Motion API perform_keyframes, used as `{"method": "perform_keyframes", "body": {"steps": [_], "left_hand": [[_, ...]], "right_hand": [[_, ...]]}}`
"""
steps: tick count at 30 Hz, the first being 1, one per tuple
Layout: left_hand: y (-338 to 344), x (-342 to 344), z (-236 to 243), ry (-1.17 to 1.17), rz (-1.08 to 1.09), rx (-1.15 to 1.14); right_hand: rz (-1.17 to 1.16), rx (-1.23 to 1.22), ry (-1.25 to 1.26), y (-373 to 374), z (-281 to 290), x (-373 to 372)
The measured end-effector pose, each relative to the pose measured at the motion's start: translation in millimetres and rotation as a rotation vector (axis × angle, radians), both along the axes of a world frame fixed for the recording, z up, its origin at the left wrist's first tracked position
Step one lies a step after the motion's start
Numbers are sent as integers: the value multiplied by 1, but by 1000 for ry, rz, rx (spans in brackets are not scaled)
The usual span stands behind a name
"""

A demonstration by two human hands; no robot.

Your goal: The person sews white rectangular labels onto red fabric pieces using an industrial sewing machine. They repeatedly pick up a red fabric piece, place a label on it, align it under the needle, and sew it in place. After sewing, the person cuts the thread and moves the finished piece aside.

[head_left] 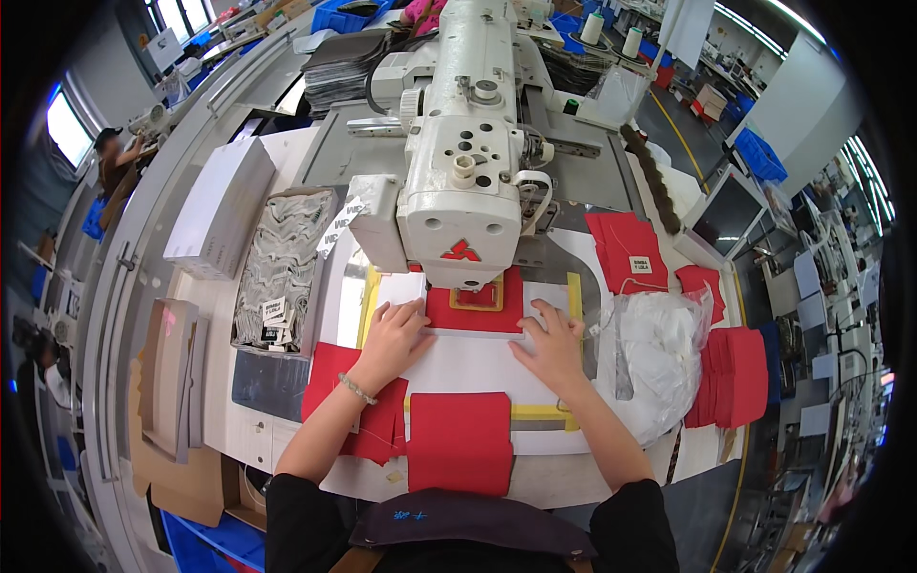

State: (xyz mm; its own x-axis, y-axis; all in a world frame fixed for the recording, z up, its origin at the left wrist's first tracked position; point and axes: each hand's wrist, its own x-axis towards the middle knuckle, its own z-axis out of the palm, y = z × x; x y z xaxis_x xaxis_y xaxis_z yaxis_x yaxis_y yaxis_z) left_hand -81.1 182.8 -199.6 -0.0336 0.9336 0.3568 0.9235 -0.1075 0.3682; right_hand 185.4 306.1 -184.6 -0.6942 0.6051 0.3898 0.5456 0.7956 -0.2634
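Head view: flat, rectangular red panel lies beneath the hard, glossy white sewing machine, on a smooth white sheet. Left hand: palm down, fingers spread and bent, at panel's left edge; right hand likewise at right edge. Both loosely open, nothing grasped; pressure on the panel cannot be told. Crinkled, translucent plastic bag sits right.

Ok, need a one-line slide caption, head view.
Left hand and right hand flank a red piece under the sewing machine, more red pieces lying nearer the wearer.
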Motion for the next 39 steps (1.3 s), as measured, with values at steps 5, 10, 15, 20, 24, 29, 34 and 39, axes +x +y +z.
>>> {"method": "perform_keyframes", "body": {"steps": [5, 10, 15, 20, 24, 29, 34, 39], "left_hand": [[-3, 1, 3, -10, 7, 2], [-4, 3, 4, -19, 7, 25], [-5, 3, -5, 81, -14, 55], [-5, 8, -2, 160, -4, 45], [-5, 8, 3, 144, -26, 47], [-5, 8, 1, 171, -73, 62], [-6, 9, 2, 194, -65, 60], [-5, 9, 3, 195, -63, 64]], "right_hand": [[-19, 41, 4, -5, 0, 0], [-39, 64, 33, -9, -7, 0], [-46, 153, -25, -13, -9, -2], [10, 178, -59, -15, -18, -3], [60, 209, -94, -16, -18, -5], [22, 140, -71, -16, -15, -5], [-31, -2, -9, -4, -3, -13], [-46, 42, -70, 2, -6, -21]]}}
